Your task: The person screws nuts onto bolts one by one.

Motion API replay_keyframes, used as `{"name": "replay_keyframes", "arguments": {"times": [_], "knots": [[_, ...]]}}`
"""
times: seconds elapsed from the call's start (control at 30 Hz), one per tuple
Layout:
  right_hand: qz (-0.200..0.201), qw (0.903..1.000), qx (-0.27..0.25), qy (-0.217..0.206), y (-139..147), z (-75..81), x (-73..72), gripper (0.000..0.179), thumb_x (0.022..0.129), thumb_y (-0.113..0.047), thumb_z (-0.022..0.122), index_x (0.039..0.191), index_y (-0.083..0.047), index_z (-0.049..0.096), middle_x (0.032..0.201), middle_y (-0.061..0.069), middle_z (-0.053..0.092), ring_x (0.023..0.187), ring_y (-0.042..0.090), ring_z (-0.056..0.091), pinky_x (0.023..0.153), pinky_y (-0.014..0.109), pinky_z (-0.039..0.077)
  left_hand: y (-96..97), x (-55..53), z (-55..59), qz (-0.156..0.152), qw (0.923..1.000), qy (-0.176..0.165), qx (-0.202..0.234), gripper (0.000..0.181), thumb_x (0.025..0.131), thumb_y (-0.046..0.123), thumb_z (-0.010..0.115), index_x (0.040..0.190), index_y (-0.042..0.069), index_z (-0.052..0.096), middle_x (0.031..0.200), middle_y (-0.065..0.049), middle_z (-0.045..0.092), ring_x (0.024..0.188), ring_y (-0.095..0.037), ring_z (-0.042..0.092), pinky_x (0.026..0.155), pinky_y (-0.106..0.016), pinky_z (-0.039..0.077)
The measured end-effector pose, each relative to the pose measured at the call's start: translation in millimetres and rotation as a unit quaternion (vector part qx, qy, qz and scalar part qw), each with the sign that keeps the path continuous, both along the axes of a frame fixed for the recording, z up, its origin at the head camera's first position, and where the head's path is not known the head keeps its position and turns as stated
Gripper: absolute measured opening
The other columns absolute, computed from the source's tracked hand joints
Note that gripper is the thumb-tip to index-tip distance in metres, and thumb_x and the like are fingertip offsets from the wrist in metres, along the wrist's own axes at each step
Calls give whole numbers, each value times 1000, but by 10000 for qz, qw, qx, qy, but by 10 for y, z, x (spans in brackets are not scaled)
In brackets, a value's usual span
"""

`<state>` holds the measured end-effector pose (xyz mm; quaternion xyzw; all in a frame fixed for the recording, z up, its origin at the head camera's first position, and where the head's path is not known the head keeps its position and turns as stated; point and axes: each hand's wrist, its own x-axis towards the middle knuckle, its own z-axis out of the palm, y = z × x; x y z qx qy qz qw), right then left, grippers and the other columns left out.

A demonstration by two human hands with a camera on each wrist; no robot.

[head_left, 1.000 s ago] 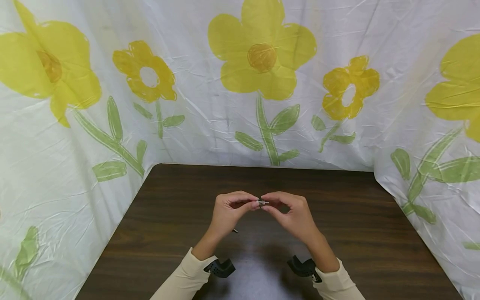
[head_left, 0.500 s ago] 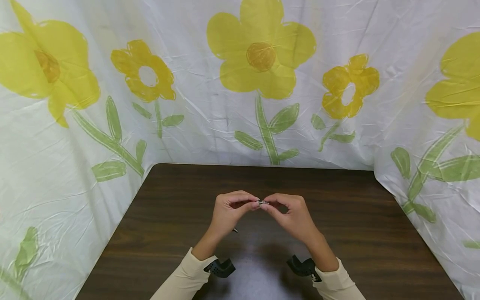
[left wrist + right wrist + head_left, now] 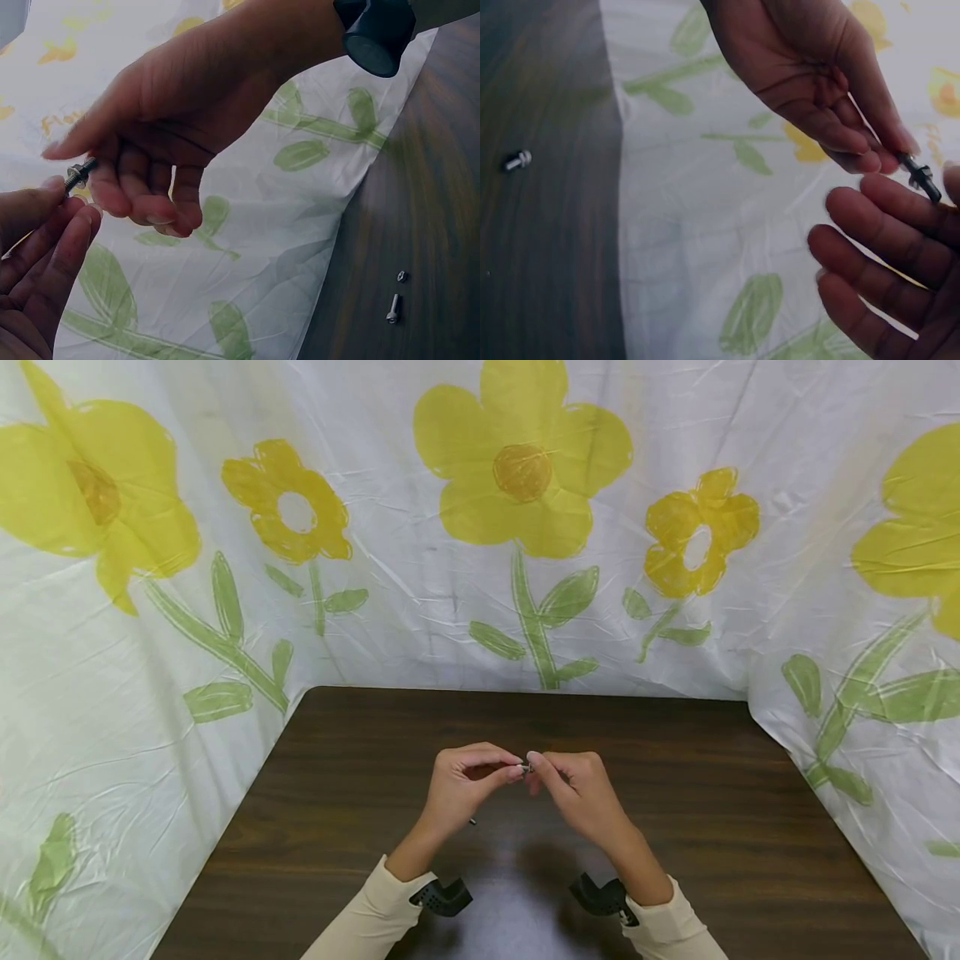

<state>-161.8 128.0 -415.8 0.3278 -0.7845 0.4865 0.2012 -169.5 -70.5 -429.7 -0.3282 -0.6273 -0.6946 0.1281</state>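
Observation:
In the head view my left hand [image 3: 459, 783] and right hand [image 3: 583, 787] meet above the middle of the table. The left thumb and fingertips pinch one end of a small metal bolt [image 3: 526, 768]. A nut [image 3: 921, 177] sits partway along its shank, clearest in the wrist views. My right index finger lies right at the bolt's free end, its thumb raised apart from it; the fingers stretch out loosely in the right wrist view. Below the left hand, a second bolt [image 3: 394, 309] lies on the table beside a loose nut [image 3: 403, 276].
The dark wood-grain table [image 3: 360, 727] has a white flowered curtain [image 3: 405, 610] along its back and sides. Black wrist cameras, such as the left one [image 3: 444, 897], stick out inward from both cream sleeves.
My right thumb and index finger have parted from their pinch at the bolt's right end. The thumb has swung upward and the fingers beneath it. My left hand has shifted slightly right, still pinching the bolt.

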Motion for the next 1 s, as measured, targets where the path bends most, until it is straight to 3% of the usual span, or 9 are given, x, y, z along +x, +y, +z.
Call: {"name": "replay_keyframes", "arguments": {"times": [0.1,0.2,0.3,0.4,0.57,0.83,1.0], "knots": [[48,9999,41,-133,17,31,9,29,100,1,60,80,-15,73,72,-5,70,61,9,61,55,23,51,-13,-2,8,53,10000,13,-10,12,86,-11,75,95,-4,77,90,-16,74,78,-22,74,67,-40,62],[141,9999,-32,27,36,58,9,12,93,1,71,97,-9,75,83,1,74,70,15,68,63,27,56,-33,-6,15,114,9999,20,16,11,86,-10,74,95,-4,77,90,-17,74,78,-23,74,68,-41,62],[222,9991,-136,339,45,79,4,28,83,3,81,108,-5,74,93,5,77,75,16,72,65,30,59,-51,-10,22,154,9999,-18,29,12,86,-9,75,96,-4,77,91,-16,74,78,-23,74,69,-40,62],[316,9975,-234,594,37,83,-6,34,77,8,84,107,-3,74,95,8,77,76,17,73,65,29,59,-56,-19,21,141,9999,-31,36,11,87,-9,74,97,-4,77,91,-16,74,79,-22,74,69,-40,62],[367,9967,-310,661,21,61,-13,29,79,9,81,104,-4,75,92,8,77,76,18,73,68,20,58,-43,-26,16,81,9999,-9,60,11,88,-9,74,97,-5,77,91,-17,74,80,-22,74,70,-42,62],[341,9981,-220,462,21,45,-5,20,86,6,77,100,-8,76,91,5,76,74,17,72,67,21,57,-38,-17,7,2,10000,2,94,10,88,-8,74,96,-4,77,90,-17,74,79,-23,74,69,-45,62],[266,9995,-113,132,10,33,4,13,94,0,71,95,-13,74,82,-1,73,71,14,68,66,23,56,-27,-16,-3,70,10000,35,46,12,86,-12,73,95,-4,77,89,-16,74,78,-20,73,68,-39,62]]}}
